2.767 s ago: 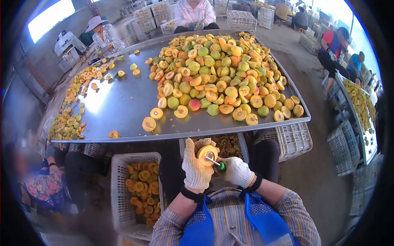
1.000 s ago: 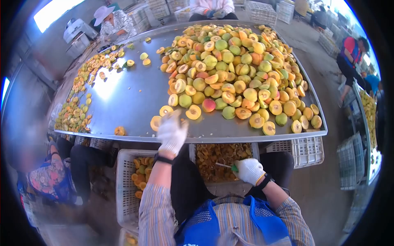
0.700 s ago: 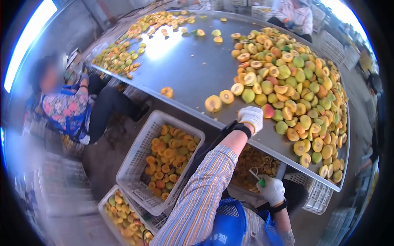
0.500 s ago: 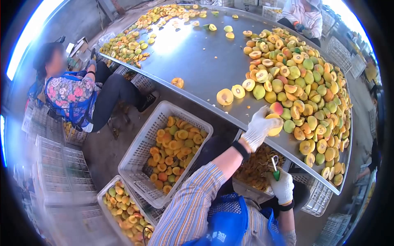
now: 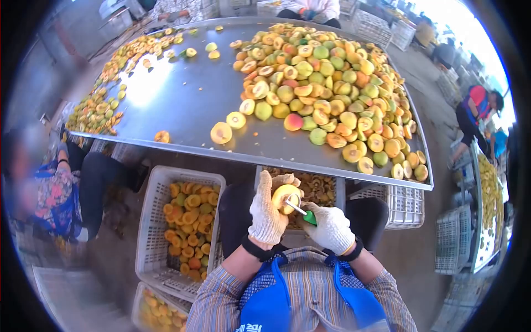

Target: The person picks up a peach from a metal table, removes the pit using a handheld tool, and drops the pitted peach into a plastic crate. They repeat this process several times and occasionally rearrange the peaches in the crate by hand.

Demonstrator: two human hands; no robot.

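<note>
My left hand (image 5: 264,217), in a white knit glove, is closed around a yellow peach half (image 5: 283,193), its cut face turned to the right. In my gloved right hand (image 5: 333,228) is a pitting tool (image 5: 310,217) with a green handle and a thin metal shaft. The tool's tip meets the cut face of the peach half. Both hands are in front of my chest, above a crate of peach scraps (image 5: 322,190) under the table edge. A large heap of halved peaches (image 5: 332,94) lies on the metal table (image 5: 188,105) beyond them.
A white crate (image 5: 145,243) of peach halves stands left of my legs, with another peach-filled crate (image 5: 138,301) below it. A person (image 5: 55,193) sits at the left. Another person (image 5: 310,12) is across the table. White crates (image 5: 408,207) stand under its right end.
My left hand has drawn back from the heap to my chest with the peach half. My right hand has brought the pitting tool against it. The view has turned right.
</note>
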